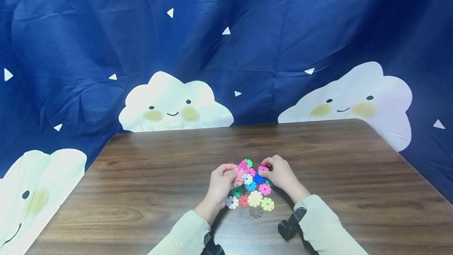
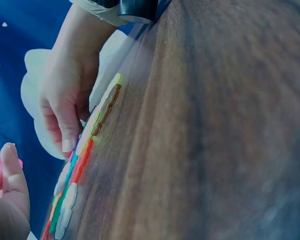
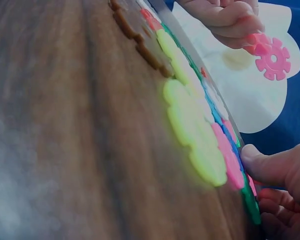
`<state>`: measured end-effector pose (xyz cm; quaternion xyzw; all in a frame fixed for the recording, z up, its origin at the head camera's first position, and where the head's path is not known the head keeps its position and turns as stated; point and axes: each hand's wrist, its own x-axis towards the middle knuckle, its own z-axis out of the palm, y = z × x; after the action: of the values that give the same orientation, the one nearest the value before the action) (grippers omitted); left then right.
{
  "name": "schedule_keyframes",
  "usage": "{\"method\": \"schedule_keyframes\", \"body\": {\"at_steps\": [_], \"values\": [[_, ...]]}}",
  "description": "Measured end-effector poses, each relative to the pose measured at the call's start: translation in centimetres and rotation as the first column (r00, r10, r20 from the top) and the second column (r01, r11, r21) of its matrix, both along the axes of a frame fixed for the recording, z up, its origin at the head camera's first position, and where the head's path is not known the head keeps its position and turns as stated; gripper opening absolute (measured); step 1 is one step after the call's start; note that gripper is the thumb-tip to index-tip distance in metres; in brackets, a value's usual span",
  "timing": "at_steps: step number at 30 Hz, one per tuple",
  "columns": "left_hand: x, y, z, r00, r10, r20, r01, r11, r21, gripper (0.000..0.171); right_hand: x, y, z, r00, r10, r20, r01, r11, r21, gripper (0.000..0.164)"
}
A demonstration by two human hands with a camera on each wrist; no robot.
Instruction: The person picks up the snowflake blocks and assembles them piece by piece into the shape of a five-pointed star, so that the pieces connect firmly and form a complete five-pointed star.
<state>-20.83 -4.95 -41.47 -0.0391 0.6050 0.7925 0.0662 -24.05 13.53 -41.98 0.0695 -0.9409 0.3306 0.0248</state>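
Note:
My left hand (image 1: 219, 186) grips pink notched plastic discs, and in the right wrist view one pink disc (image 3: 273, 59) stands joined to another at the fingertips. This hand is raised over the left side of a loose pile of flat notched discs. At the pile's right side, the thumb and fingers of my right hand (image 1: 282, 173) pinch a pink disc (image 1: 263, 168) low at the tabletop, beside a blue disc (image 1: 259, 179). Nearer me lie a yellow disc (image 1: 267, 204), a cream disc (image 1: 255, 198), a brown disc (image 1: 256, 212) and a white disc (image 1: 232, 202).
The discs lie on a dark wood-grain table (image 1: 141, 176), partly overlapping. Behind the table's far edge hangs a blue cloth (image 1: 247, 50) printed with white clouds. A black camera mount (image 1: 291, 223) is strapped at the right wrist, close above the tabletop.

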Motion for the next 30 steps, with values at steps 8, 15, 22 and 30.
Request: {"method": "schedule_keyframes", "body": {"at_steps": [8,15,22,30], "values": [[0.1,0.1,0.0,1.0,-0.003,-0.003,0.003,1.0,-0.006,0.016,-0.3,-0.5,0.7,0.995,-0.025,0.094,0.023,0.999,0.024,0.021],[0.2,0.3,-0.1,1.0,-0.004,-0.013,0.004,1.0,-0.01,0.017,-0.4,-0.8,1.2,0.985,-0.05,0.165,0.047,0.999,0.022,0.02],[0.2,0.4,-0.2,1.0,-0.008,-0.002,0.008,1.0,0.007,0.016,-0.1,-0.9,0.7,0.988,-0.097,0.124,0.101,0.995,-0.02,0.022],[0.3,0.7,0.0,1.0,-0.002,0.004,0.002,1.0,0.009,0.015,0.7,-0.4,0.6,0.991,-0.137,0.001,0.136,0.984,-0.114,0.013]]}}
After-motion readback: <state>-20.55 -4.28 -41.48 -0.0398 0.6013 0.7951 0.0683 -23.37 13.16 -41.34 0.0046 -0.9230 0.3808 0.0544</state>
